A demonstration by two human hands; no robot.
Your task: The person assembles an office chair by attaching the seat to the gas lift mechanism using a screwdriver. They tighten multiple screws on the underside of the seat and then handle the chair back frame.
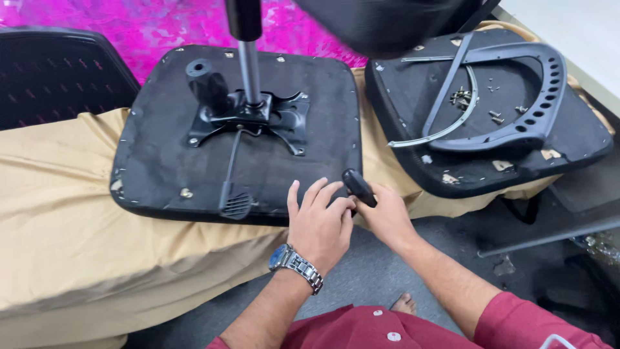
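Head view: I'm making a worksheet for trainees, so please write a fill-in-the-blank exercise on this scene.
1. The left hand, with a ____ on its wrist, rests on the upturned chair seat.
2. The right hand holds a black ____.
3. Loose screws lie on the second seat, beside a curved black ____.
4. Both seats lie on a ____ cloth.

Missing words: watch; handle; armrest; tan

The person wears a dark red shirt (361,329) with small pale buttons down the front, its sleeves ending above bare forearms. A silver metal-link wristwatch (294,264) with a blue face sits on the left wrist. Below the shirt's hem, a bare foot (403,302) shows.
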